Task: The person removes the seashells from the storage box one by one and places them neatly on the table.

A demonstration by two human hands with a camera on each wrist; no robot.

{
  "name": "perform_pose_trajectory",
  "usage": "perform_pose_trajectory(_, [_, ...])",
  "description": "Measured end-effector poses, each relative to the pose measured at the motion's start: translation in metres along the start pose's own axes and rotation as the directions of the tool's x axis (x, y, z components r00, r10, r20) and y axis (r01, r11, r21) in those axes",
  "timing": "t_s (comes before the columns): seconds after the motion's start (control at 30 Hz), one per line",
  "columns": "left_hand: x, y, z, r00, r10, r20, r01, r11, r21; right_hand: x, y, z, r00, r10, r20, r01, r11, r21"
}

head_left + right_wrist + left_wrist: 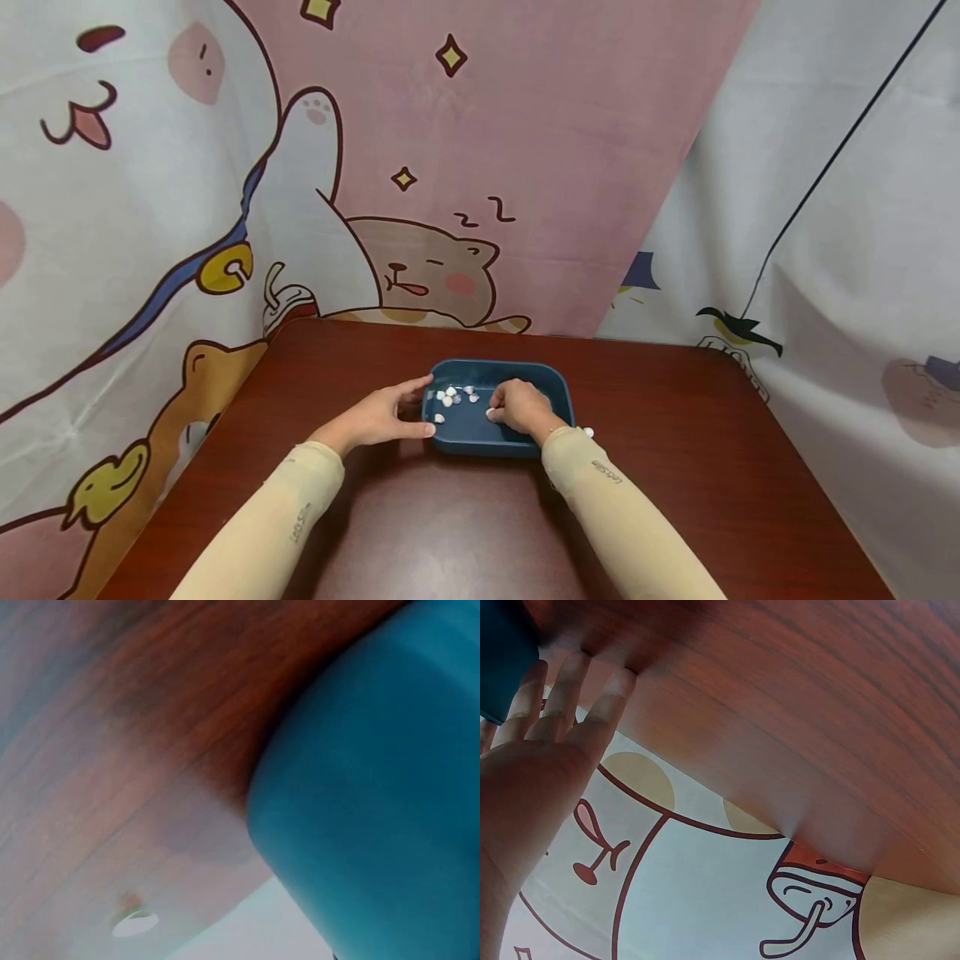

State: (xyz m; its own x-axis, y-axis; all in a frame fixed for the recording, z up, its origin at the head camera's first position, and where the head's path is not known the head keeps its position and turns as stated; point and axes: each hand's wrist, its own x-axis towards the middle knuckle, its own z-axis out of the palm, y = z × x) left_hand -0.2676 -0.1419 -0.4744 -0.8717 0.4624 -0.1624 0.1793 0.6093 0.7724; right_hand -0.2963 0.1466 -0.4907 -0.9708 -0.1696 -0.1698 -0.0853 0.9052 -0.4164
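Note:
A blue rectangular tray [495, 448] sits on the table in the head view. My left hand [382, 417] is at its left end, thumb and fingers spread and fairly straight, tips at the rim. In the left wrist view the fingers of the left hand [547, 742] stretch toward the tray's blue wall [502, 667]. Inside the tray, my right hand [522, 406] pinches a small white shell-like piece [491, 414] with curled fingers. Several small white and pale purple pieces [450, 395] lie loosely in the tray's left part, one white piece [439, 418] nearer the front.
The tray stands on a dark reddish wooden table [360, 350]. A small white piece [588, 432] lies right of the tray, beside the right wrist. Behind the table hangs a cartoon-printed cloth [562, 167]. The tray's wall [360, 787] fills much of the right wrist view.

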Motion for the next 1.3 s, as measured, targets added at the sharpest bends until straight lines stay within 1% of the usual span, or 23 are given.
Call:
perform_pose_trajectory(0.1, [0.0,0.0,0.001,1.0,0.0,0.002,0.0,1.0,-0.002,0.0,0.001,0.0,1.0,-0.014,0.023,0.014,1.0,0.002])
perform_pose_trajectory(0.2, [0.0,-0.001,0.001,1.0,0.003,0.001,-0.003,1.0,-0.002,0.0,0.004,0.001,0.997,-0.068,0.028,0.067,0.997,0.04])
perform_pose_trajectory(0.3, [0.0,-0.001,0.001,1.0,0.002,0.001,-0.002,1.0,0.0,0.0,0.008,0.003,0.987,-0.159,0.004,0.158,0.983,0.092])
perform_pose_trajectory(0.37, [0.0,0.0,0.0,1.0,0.0,0.0,0.0,1.0,-0.001,-0.001,0.009,0.005,0.976,-0.215,-0.026,0.216,0.97,0.115])
perform_pose_trajectory(0.43, [0.0,0.0,0.0,1.0,-0.002,0.001,0.002,1.0,-0.004,0.0,0.008,0.006,0.966,-0.251,-0.056,0.256,0.96,0.113])
perform_pose_trajectory(0.5, [-0.001,0.0,0.0,1.0,0.0,0.002,0.0,1.0,-0.007,0.0,0.008,0.007,0.961,-0.267,-0.071,0.273,0.956,0.109])
perform_pose_trajectory(0.6, [0.0,-0.001,0.0,1.0,0.004,0.002,-0.004,1.0,-0.009,0.0,0.006,0.009,0.96,-0.273,-0.068,0.279,0.954,0.113])
perform_pose_trajectory(0.7, [0.0,-0.002,0.0,1.0,0.008,0.0,-0.008,1.0,-0.012,-0.001,0.006,0.008,0.962,-0.269,-0.048,0.273,0.95,0.152])
perform_pose_trajectory(0.87, [0.0,-0.002,0.0,1.0,0.006,0.003,-0.006,1.0,-0.014,-0.002,0.006,0.001,0.973,-0.226,-0.043,0.23,0.948,0.222])
perform_pose_trajectory(0.97, [0.0,-0.002,0.0,1.0,0.003,0.004,-0.003,1.0,-0.014,-0.003,0.007,-0.004,0.98,-0.198,-0.036,0.201,0.958,0.206])
perform_pose_trajectory(1.07, [0.0,-0.002,0.0,1.0,0.004,0.003,-0.004,1.0,-0.012,-0.004,0.01,-0.005,0.982,-0.189,-0.022,0.19,0.969,0.16])
perform_pose_trajectory(1.2, [0.0,-0.003,0.0,1.0,0.004,0.005,-0.004,1.0,-0.012,-0.004,0.012,-0.003,0.979,-0.206,-0.009,0.205,0.971,0.125])
perform_pose_trajectory(1.3, [-0.001,-0.003,-0.001,1.0,0.005,0.009,-0.005,1.0,-0.012,-0.003,0.012,-0.002,0.973,-0.23,-0.003,0.228,0.965,0.125])
